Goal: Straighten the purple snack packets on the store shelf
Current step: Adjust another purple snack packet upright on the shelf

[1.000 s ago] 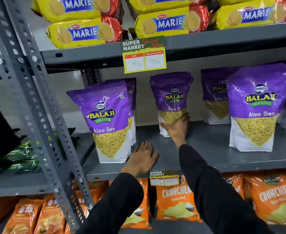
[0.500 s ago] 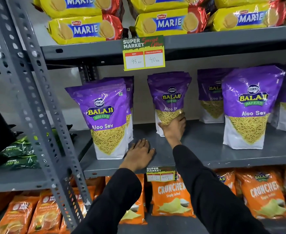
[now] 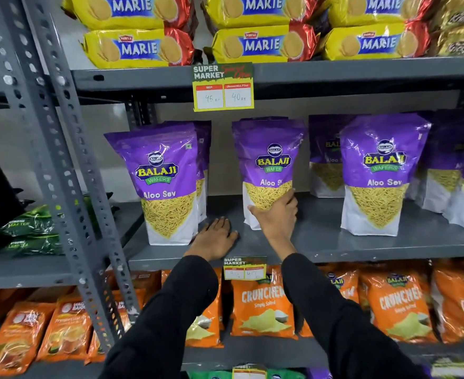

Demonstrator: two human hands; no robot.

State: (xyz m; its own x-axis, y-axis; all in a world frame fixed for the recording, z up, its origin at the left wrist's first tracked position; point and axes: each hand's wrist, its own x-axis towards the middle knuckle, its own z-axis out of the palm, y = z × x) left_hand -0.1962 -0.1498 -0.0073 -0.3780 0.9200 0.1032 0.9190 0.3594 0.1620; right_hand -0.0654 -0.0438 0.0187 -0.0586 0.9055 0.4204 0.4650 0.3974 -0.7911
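Purple Balaji Aloo Sev packets stand on the grey middle shelf (image 3: 321, 242). My right hand (image 3: 276, 214) grips the lower part of the middle packet (image 3: 270, 160), which stands upright. My left hand (image 3: 214, 237) lies flat on the shelf, fingers apart, just right of the left front packet (image 3: 162, 181); another packet stands close behind that one. A right front packet (image 3: 381, 170) stands near the edge, with more purple packets (image 3: 324, 157) behind it and further right.
Yellow Marie biscuit packs (image 3: 261, 43) fill the shelf above, with a price tag (image 3: 222, 87) hanging from its edge. Orange Crunchex bags (image 3: 263, 305) sit on the shelf below. A perforated grey upright (image 3: 58, 170) stands at the left, green packets (image 3: 31, 228) beyond it.
My right hand has drawn the middle packet forward toward the shelf's front and closed further round its base. My left hand stays flat on the shelf.
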